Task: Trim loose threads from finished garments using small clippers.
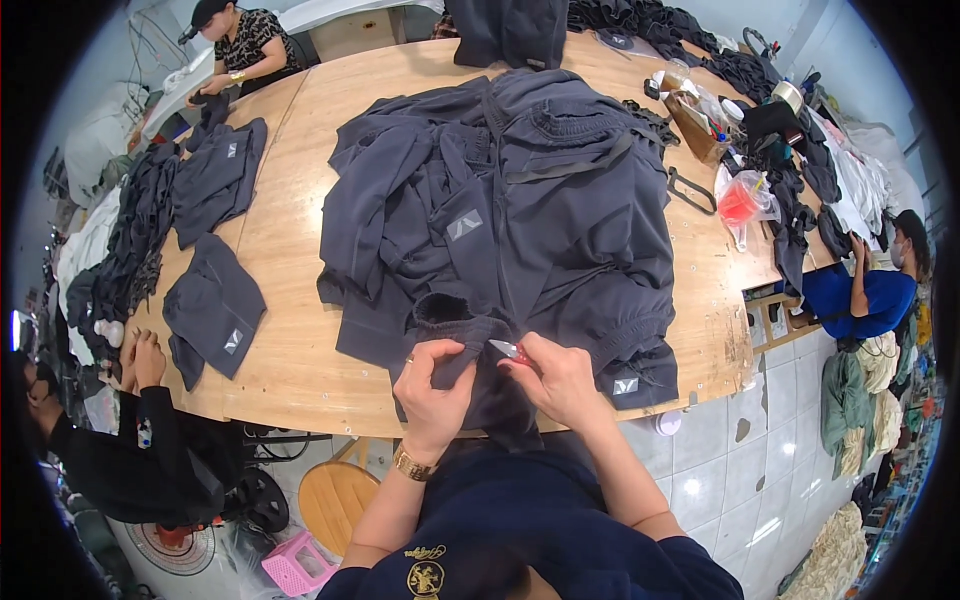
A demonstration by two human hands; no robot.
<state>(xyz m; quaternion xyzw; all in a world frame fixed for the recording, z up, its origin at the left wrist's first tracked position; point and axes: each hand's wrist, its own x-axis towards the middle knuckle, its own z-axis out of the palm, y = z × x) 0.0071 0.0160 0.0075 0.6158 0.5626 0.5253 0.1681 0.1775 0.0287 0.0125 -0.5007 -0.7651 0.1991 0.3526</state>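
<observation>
My left hand (436, 390), a watch on its wrist, pinches the ribbed cuff (465, 328) of a dark grey garment at the table's near edge. The cuff's round opening faces up and away from me. In my right hand (563, 380) is a small pair of thread snips (511, 353) with red handles. Their pointed metal blades reach left to the cuff's edge, close to my left fingertips; whether they touch a thread is too small to tell. Beyond my hands lies a heap of dark grey garments (590, 220) with gathered waistbands and light square patches.
The wooden table (290, 290) also bears folded dark garments (215, 305) on its left. To the right are a red container (738, 203), a brown box (697, 127) and a black loop (692, 190). Co-workers sit left, far left and right. A round wooden stool (335, 500) stands below.
</observation>
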